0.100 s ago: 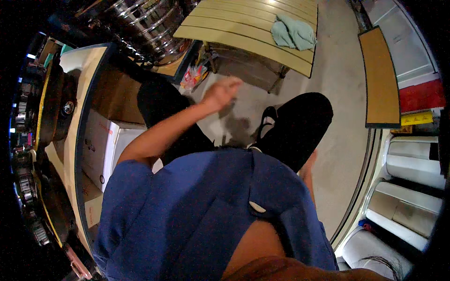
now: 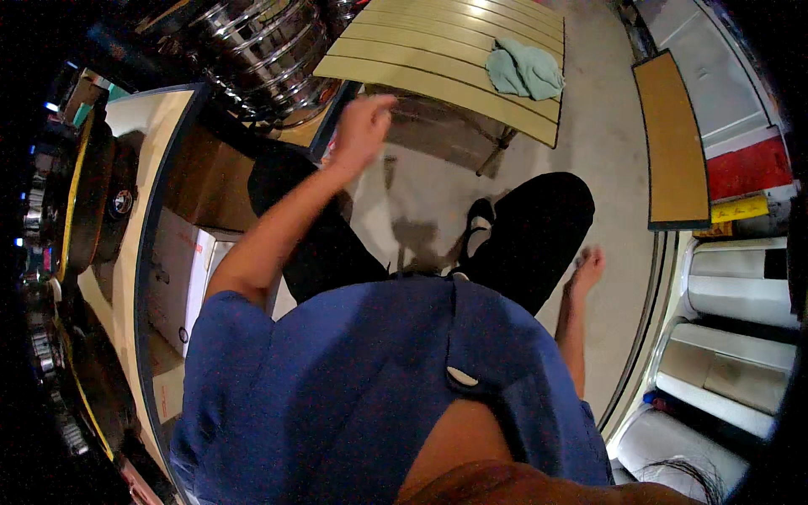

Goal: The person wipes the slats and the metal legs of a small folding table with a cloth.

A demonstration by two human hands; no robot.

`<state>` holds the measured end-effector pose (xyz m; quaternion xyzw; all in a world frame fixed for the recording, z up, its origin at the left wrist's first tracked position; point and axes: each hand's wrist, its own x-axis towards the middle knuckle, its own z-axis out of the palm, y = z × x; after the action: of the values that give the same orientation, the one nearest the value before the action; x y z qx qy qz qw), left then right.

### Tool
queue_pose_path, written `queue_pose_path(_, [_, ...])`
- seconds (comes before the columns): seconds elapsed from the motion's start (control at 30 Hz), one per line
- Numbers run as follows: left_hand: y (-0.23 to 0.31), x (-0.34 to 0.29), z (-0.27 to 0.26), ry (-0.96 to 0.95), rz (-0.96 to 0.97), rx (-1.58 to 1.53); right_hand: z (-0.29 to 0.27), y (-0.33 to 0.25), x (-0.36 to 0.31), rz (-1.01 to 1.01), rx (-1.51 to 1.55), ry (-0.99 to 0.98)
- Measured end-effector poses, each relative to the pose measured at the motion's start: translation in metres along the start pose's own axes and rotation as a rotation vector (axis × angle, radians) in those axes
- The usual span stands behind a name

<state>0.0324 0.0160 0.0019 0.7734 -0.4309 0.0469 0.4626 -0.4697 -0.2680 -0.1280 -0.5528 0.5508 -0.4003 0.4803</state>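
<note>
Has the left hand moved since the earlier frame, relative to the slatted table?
Yes. The left hand has risen toward the near edge of the slatted table; earlier it sat lower, over the floor.

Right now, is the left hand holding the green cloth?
No, the left hand is empty in the air, apart from the green cloth lying on the slatted table.

Far left, the stacked pots (image 2: 269, 50) gleam as polished, ribbed metal, glossy with bright reflections. Beside them the slatted table (image 2: 438, 59) looks like smooth, pale wood with a matt finish, and the teal rag (image 2: 526, 71) on it is soft, crumpled cloth. The floor (image 2: 606, 168) is dull, rough concrete. On the left, white boxes (image 2: 181, 269) look like matt cardboard. Near us, the blue shirt (image 2: 353, 387) is plain woven cloth.
</note>
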Motion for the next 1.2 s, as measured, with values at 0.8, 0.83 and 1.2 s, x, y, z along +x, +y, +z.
queue_pose_path(0.8, [-0.172,0.145,-0.050,0.010,-0.305,0.222,0.269,-0.239,0.108,-0.064,-0.252,-0.493])
queue_pose_path(0.83, [-0.177,0.147,-0.052,-0.069,-0.447,0.301,0.270,-0.240,0.101,-0.041,-0.257,-0.495])
queue_pose_path(1.2, [-0.108,0.125,-0.071,-0.185,-0.934,-0.036,0.240,-0.243,0.097,-0.127,-0.478,-0.440])
